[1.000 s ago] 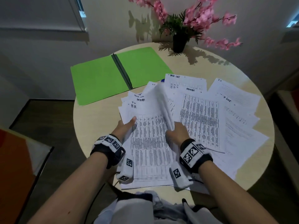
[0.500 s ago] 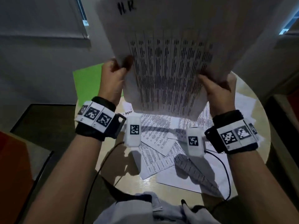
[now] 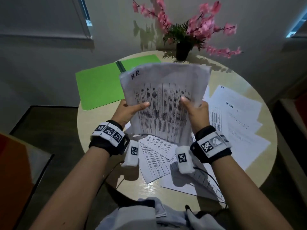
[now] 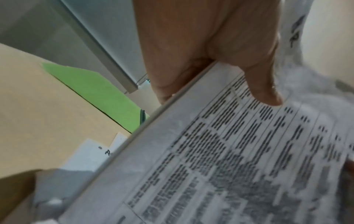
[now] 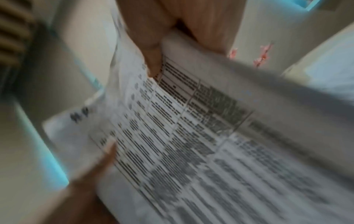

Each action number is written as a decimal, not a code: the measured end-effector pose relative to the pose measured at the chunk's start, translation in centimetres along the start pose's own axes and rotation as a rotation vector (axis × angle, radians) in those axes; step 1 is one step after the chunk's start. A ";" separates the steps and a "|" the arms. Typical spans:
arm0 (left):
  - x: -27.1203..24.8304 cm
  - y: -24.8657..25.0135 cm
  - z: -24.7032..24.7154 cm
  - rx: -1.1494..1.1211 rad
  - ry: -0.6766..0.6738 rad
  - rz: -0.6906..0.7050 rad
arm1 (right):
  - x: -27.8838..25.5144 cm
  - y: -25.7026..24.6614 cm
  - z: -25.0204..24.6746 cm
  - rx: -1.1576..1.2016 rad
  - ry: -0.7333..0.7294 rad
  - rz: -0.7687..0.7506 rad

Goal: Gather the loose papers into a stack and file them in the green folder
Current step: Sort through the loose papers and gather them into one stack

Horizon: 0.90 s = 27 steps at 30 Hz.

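- Above surface (image 3: 93,123): paper stack (image 3: 164,103), upright, marked "HR".
- L hand (image 3: 127,112) grips stack's left edge; R hand (image 3: 197,113) grips right edge.
- Behind: green folder (image 3: 99,87), open flat.
- Loose papers (image 3: 235,123) on surface.

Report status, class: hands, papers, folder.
Both hands, left hand and right hand, grip stack. Folder open. Loose papers remain on table.

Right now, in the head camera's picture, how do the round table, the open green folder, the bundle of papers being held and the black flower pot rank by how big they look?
1. Round table, easily the largest.
2. and 3. Held bundle of papers and green folder look alike; the bundle is raised nearer the camera, so I won't rank them.
4. Black flower pot, the smallest.
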<state>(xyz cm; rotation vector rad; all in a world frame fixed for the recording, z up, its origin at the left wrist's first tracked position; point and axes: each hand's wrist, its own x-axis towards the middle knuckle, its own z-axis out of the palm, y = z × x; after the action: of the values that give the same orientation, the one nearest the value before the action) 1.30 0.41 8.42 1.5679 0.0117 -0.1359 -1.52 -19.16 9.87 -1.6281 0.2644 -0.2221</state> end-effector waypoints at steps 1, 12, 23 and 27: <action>0.0 0.1 0.0 0.028 0.043 -0.020 | 0.3 -0.4 0.3 0.055 0.015 -0.010; 4.3 3.2 -10.6 0.289 0.700 0.142 | -2.6 9.1 6.5 -1.248 -0.696 0.129; 1.3 -6.1 -12.5 0.628 0.349 -0.596 | 0.5 10.0 4.7 -1.200 -0.668 0.241; 0.4 -8.0 -12.0 0.751 0.331 -0.697 | 1.6 9.0 4.0 -1.189 -0.433 0.225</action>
<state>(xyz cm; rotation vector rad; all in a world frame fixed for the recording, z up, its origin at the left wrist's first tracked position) 1.90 12.33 0.36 2.2627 0.8563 -0.4637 0.86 -16.45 0.61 -2.7247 0.2516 0.5751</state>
